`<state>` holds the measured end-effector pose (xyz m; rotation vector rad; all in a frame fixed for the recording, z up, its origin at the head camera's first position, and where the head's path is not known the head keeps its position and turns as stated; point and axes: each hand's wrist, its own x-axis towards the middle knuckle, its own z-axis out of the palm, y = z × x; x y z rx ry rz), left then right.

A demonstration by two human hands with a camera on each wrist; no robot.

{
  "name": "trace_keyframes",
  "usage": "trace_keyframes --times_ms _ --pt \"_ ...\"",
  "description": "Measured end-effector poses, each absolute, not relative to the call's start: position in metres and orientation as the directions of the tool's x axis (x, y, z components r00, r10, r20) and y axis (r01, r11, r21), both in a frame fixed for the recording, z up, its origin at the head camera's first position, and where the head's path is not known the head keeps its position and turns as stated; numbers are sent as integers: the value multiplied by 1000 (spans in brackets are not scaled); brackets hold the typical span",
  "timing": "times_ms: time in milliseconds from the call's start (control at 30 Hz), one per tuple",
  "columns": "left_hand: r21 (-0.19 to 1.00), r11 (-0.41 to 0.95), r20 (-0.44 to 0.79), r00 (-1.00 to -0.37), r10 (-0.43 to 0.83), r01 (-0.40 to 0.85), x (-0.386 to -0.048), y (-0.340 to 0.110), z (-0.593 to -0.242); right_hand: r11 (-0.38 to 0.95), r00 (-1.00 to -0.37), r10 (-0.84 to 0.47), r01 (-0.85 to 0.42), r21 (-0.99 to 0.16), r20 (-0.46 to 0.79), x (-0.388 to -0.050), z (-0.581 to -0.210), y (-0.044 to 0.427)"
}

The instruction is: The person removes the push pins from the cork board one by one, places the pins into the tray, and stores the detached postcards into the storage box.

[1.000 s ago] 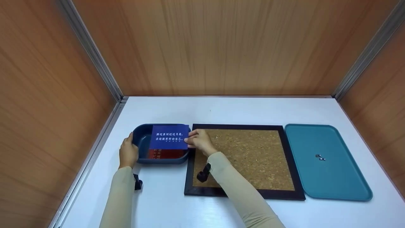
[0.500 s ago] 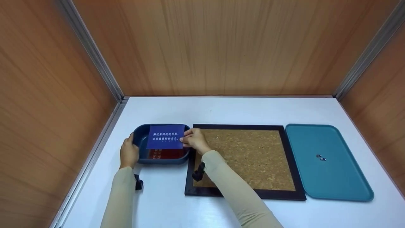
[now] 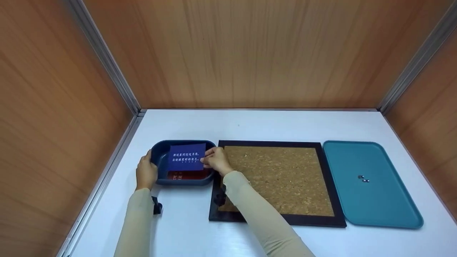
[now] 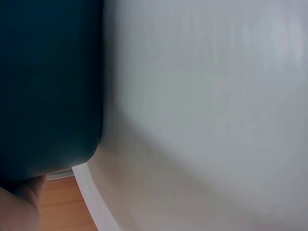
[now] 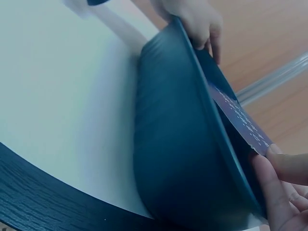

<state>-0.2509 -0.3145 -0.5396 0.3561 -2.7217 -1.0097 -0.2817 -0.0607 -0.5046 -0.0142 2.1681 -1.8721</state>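
A dark blue plastic basin (image 3: 184,182) stands at the left of the table. My left hand (image 3: 146,173) grips its left end, with the thumb on the rim; the right wrist view shows that hand (image 5: 195,21) at the far end. Between thumb and fingers, my right hand (image 3: 218,160) pinches the right edge of a blue card (image 3: 186,157) with white Chinese writing. The card is over the basin's opening, its near edge partly covering a red card (image 3: 191,175) inside. In the left wrist view, the basin's outer wall (image 4: 48,86) fills the left side.
A dark-framed cork board (image 3: 278,178) lies directly right of the basin, under my right forearm. Beyond it is a teal tray (image 3: 378,200) holding a few small shiny metal pieces (image 3: 363,179). Wood-grain walls (image 3: 257,53) enclose the white table (image 3: 250,123).
The right hand has carried the blue card left, then slightly lower over the basin, covering more of the red card. The left hand stays on the basin's end.
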Motion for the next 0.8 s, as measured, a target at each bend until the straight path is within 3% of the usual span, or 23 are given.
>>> trace_keyframes --times_ms 367,800 --pt "669 731 137 -943 -302 -136 -252 -315 -544 264 -974 -145 128 -956 -171 -281 -506 -65" --pt "665 732 125 -945 -303 -147 -250 -313 -540 398 -977 -193 7 -917 -91 -278 -509 -64"
